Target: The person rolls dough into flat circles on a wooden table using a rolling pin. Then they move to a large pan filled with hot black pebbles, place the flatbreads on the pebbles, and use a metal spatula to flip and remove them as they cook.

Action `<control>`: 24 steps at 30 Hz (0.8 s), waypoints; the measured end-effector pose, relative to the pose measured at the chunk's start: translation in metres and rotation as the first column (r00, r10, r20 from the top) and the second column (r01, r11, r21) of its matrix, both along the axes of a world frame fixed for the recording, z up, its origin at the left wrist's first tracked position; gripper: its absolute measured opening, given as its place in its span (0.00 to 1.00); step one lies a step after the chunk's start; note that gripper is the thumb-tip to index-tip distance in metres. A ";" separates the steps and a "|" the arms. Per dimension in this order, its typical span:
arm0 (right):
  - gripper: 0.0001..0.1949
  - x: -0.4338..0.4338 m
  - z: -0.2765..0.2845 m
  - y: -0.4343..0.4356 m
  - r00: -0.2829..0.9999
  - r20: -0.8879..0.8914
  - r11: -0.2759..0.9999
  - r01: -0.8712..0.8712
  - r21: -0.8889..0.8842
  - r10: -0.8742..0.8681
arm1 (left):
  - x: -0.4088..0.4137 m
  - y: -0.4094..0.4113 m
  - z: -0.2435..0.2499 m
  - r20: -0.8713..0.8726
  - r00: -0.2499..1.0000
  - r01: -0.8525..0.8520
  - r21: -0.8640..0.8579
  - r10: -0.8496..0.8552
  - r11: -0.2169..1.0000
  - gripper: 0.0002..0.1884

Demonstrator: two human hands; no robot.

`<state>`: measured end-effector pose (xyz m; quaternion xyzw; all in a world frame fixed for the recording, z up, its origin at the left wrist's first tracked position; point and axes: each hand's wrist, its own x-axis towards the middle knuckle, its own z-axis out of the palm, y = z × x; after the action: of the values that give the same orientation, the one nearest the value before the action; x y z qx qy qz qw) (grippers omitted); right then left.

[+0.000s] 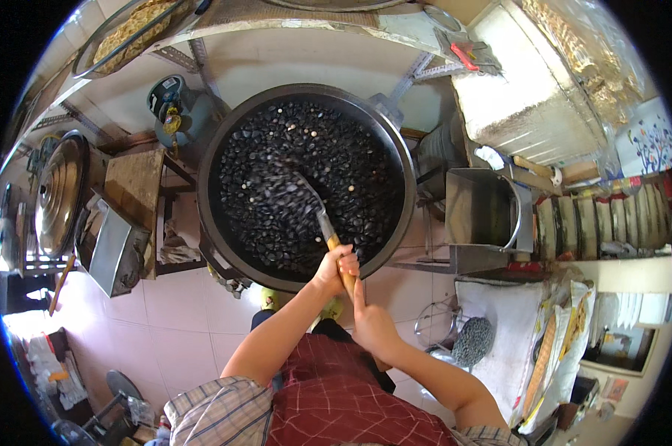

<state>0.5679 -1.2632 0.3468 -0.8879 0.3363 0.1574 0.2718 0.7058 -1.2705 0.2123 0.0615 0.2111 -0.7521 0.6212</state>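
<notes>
A large round black pan [408,161] is in front of me, full of dark pebbles [269,240] with a few pale round bits among them. My left hand [337,268] grips the wooden handle [334,242] of a metal spatula or shovel [313,195] just inside the pan's near rim. My right hand [374,329] is closed around the handle's lower end, its index finger stretched along the wood. The metal blade lies among the pebbles near the pan's middle, its tip hidden; stones left of it are blurred by motion.
Left of the pan stand a gas cylinder [188,120], a wooden stool [132,178] and a metal scoop-like bin [112,251]. To the right are a metal container [478,206] and a mesh basket of dark pebbles or grains [472,341]. A shelf [313,25] runs behind the pan.
</notes>
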 end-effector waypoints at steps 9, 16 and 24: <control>0.43 -0.138 0.061 -0.044 0.995 -0.040 0.982 0.092 0.163 -0.086 | -0.097 -0.003 0.066 -0.018 0.969 0.246 -0.071 -0.248 0.967 0.10; 0.26 -0.095 0.163 -0.153 0.602 -0.622 -0.001 0.718 0.696 -0.500 | -0.138 -0.069 0.093 -0.195 0.951 0.290 0.279 -0.242 0.915 0.09; 0.41 -0.043 0.000 -0.183 0.995 -0.034 0.854 0.099 0.511 -0.095 | -0.057 -0.141 0.004 0.085 0.961 -0.269 0.512 0.263 0.816 0.14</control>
<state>0.5251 -1.4457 0.3468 -0.7653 0.3277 0.2304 0.5039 0.6487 -1.4112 0.2166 0.2004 0.4090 -0.5728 0.6816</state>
